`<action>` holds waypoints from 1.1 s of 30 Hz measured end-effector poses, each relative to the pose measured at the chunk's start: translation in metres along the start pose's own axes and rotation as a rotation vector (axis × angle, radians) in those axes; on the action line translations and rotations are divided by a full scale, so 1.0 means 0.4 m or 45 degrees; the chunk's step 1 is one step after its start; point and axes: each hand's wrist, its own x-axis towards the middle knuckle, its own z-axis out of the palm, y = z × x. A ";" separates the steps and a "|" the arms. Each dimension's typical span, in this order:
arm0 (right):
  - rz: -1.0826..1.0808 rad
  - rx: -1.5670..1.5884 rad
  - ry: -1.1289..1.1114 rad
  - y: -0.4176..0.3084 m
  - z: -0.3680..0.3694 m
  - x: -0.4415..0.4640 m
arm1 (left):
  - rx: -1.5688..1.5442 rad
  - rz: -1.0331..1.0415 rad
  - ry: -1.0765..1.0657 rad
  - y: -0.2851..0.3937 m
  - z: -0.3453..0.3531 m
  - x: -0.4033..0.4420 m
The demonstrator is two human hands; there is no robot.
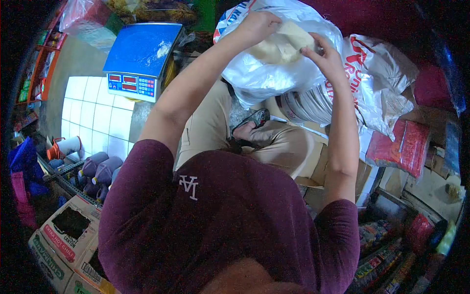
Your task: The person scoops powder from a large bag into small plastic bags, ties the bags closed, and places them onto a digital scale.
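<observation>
Two hands: the left hand (259, 27) and the right hand (329, 59) are both raised to one cream-coloured bag (283, 43), held over the mouth of a white plastic sack.
Left fingers: closed on the bag's upper left edge, with the tips partly hidden.
Right fingers: bent around its right edge, thumb in front and forefinger above, spread but gripping.
Step in hand: the bag is apparently being handled open or shaped between both hands, as judged from the grip; its contents cannot be told.
Handling called for: an even, light pinch on both edges, since the thin wall looks easily creased or slipped.
Bag: pale, soft-looking, slightly blurred, with a folded, rounded outline.
Sack: white plastic sack (264, 81), glossy, crinkled and bulging, with blue and red print near its top left.
Printed sack: a second sack (384, 66), duller and wrinkled, is set to the right, marked in red lettering.
Scale: a digital scale (132, 46) is placed to the left, its flat blue pan dusted with white powder (164, 49).
Red pack: a flat, shiny pack (399, 147) is seen below the printed sack.
</observation>
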 end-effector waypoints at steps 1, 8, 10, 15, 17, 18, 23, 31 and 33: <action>-0.049 0.016 -0.024 0.009 0.007 0.003 | -0.029 0.010 -0.013 0.000 0.001 -0.001; -0.019 0.015 -0.044 0.017 0.037 0.007 | -0.122 -0.180 -0.085 -0.040 -0.010 -0.035; 0.019 0.071 -0.050 0.019 0.045 0.003 | 0.112 -0.202 -0.330 -0.075 -0.015 -0.043; -0.010 0.032 -0.032 0.030 0.078 0.008 | 0.133 -0.195 -0.292 -0.073 -0.032 -0.054; 0.017 0.003 -0.057 0.019 0.085 0.008 | 0.141 -0.170 -0.214 -0.052 -0.043 -0.053; -0.019 0.043 -0.051 0.019 0.090 0.010 | 0.071 -0.184 -0.199 -0.046 -0.044 -0.050; -0.041 0.055 -0.035 0.015 0.097 0.014 | -0.054 -0.266 -0.154 -0.004 -0.054 -0.047; 0.102 -0.072 -0.063 -0.011 0.093 0.013 | -0.617 -0.547 -0.173 -0.030 -0.009 -0.067; 0.093 -0.090 -0.042 0.007 0.101 0.017 | -0.690 -0.556 -0.183 -0.015 -0.016 -0.073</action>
